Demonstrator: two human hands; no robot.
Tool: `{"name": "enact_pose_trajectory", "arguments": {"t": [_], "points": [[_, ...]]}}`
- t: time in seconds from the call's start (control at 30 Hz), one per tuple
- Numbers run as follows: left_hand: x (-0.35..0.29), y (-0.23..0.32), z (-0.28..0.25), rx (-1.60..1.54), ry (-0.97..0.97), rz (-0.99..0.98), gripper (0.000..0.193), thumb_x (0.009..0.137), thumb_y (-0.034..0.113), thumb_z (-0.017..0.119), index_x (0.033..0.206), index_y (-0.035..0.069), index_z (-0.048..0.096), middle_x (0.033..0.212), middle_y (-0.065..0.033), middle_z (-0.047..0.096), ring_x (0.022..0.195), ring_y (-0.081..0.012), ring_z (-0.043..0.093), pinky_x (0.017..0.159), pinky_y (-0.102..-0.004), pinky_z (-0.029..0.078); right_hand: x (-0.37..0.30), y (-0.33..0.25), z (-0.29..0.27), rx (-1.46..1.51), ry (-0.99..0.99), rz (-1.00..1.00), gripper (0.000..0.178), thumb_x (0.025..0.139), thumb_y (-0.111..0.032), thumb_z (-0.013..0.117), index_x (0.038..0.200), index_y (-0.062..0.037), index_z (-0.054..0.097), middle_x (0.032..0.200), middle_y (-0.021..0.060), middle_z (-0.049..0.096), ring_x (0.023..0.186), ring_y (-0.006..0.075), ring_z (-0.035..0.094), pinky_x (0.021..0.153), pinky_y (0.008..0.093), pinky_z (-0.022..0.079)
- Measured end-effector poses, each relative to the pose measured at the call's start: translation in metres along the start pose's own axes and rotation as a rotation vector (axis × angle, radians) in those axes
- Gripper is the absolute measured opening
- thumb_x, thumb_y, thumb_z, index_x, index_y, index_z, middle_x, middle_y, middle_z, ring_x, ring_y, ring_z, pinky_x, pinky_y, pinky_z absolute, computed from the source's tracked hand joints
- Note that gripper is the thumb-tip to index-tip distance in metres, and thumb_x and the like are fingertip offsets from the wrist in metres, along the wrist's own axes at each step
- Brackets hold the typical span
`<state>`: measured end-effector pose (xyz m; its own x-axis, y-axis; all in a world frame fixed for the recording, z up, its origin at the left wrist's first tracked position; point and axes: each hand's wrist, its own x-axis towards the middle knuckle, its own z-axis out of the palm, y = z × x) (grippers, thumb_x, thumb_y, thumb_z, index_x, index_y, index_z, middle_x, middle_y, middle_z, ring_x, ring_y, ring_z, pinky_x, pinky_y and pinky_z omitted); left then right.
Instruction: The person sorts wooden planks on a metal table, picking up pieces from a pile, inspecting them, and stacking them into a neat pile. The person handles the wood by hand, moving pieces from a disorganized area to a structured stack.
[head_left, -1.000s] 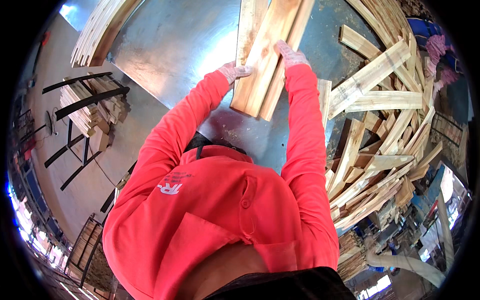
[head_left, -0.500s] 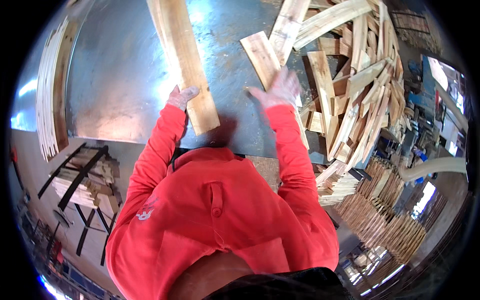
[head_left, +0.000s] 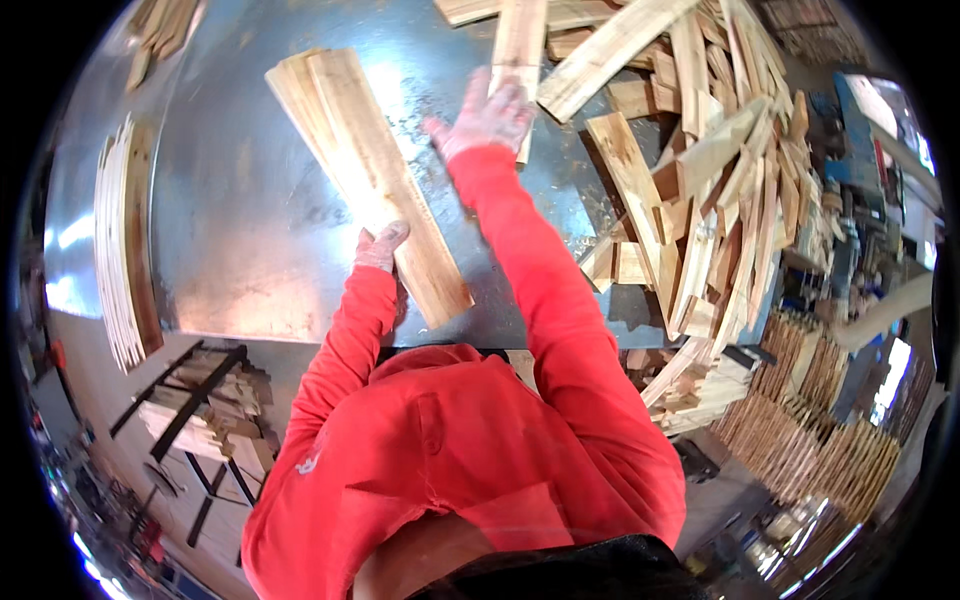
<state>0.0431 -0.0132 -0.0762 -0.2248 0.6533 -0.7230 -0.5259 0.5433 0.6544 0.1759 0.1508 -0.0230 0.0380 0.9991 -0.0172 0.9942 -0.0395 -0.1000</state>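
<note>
My left hand (head_left: 382, 247) grips a few overlapping wooden boards (head_left: 395, 190) near their close end, thumb on top. They lie slanted across the shiny metal tabletop (head_left: 250, 230), their far ends slightly fanned out. How many are beneath the top one is hard to tell. Farther off and to the right, my right hand (head_left: 490, 115) is spread with its fingers over another flat board (head_left: 520, 45). Its fingertips appear to touch that board, without wrapping round it.
A tangled heap of loose wood pieces (head_left: 690, 200) covers the table's right side. At the left edge stands a neat stack of boards (head_left: 125, 240). Beyond it lie several strips (head_left: 160, 35). Below on the floor are a rack holding wood (head_left: 200, 410) and stacked slats (head_left: 810, 420).
My right hand has reached farther away and leftward onto another board. The short board it was over no longer shows there. My left hand still holds its boards. The whole view has shifted somewhat.
</note>
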Motion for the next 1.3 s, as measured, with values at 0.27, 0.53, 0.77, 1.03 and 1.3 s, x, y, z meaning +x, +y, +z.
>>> {"name": "enact_pose_trajectory", "arguments": {"t": [0.27, 0.53, 0.77, 1.03, 1.3], "points": [[0.019, -0.018, -0.004, -0.217, -0.093, -0.058, 0.056, 0.082, 0.022, 0.067, 0.131, 0.007, 0.046, 0.119, -0.0156, 0.059, 0.104, -0.0313, 0.059, 0.091, -0.0467, 0.05, -0.012, 0.056, 0.001, 0.644, -0.334, 0.21, 0.114, 0.072, -0.032, 0.081, 0.151, -0.0105, 0.001, 0.142, 0.0332, 0.029, 0.125, 0.0461, 0.043, 0.102, 0.0482, 0.042], [0.021, -0.016, 0.01, -0.011, 0.026, 0.078, 0.05, 0.082, 0.019, 0.069, 0.125, 0.004, 0.049, 0.112, -0.0149, 0.058, 0.097, -0.0294, 0.061, 0.085, -0.0423, 0.053, -0.102, 0.1, -0.007, 0.215, -0.413, -0.408, 0.1, 0.074, -0.061, 0.066, 0.147, -0.0071, 0.025, 0.139, 0.0258, 0.041, 0.126, 0.0406, 0.045, 0.105, 0.0428, 0.038], [0.044, -0.035, -0.005, -0.089, -0.085, 0.226, 0.058, 0.08, 0.018, 0.071, 0.131, 0.004, 0.046, 0.109, -0.0124, 0.06, 0.095, -0.0291, 0.063, 0.082, -0.0428, 0.054, 0.032, 0.235, 0.001, -0.155, -0.167, 0.436, 0.092, 0.075, -0.046, 0.07, 0.145, -0.0103, 0.023, 0.133, 0.0226, 0.048, 0.125, 0.035, 0.047, 0.103, 0.0525, 0.033], [-0.001, -0.012, 0.025, -0.118, -0.041, 0.149, 0.056, 0.084, 0.013, 0.065, 0.134, 0.007, 0.041, 0.112, -0.0134, 0.06, 0.091, -0.0294, 0.063, 0.076, -0.045, 0.056, 0.077, 0.068, -0.148, 0.643, -0.058, -0.179, 0.082, 0.07, -0.043, 0.076, 0.133, -0.0058, 0.04, 0.118, 0.0261, 0.058, 0.112, 0.0356, 0.057, 0.095, 0.044, 0.044], [0.018, -0.021, 0.003, -0.096, -0.056, 0.255, 0.053, 0.079, 0.011, 0.07, 0.125, 0.002, 0.047, 0.103, -0.0117, 0.062, 0.086, -0.0237, 0.063, 0.075, -0.0376, 0.054, -0.053, 0.144, 0.079, 0.037, 0.069, -0.048, 0.089, 0.071, -0.052, 0.073, 0.143, -0.0145, 0.034, 0.135, 0.0239, 0.042, 0.127, 0.0379, 0.041, 0.107, 0.0489, 0.033]]}}
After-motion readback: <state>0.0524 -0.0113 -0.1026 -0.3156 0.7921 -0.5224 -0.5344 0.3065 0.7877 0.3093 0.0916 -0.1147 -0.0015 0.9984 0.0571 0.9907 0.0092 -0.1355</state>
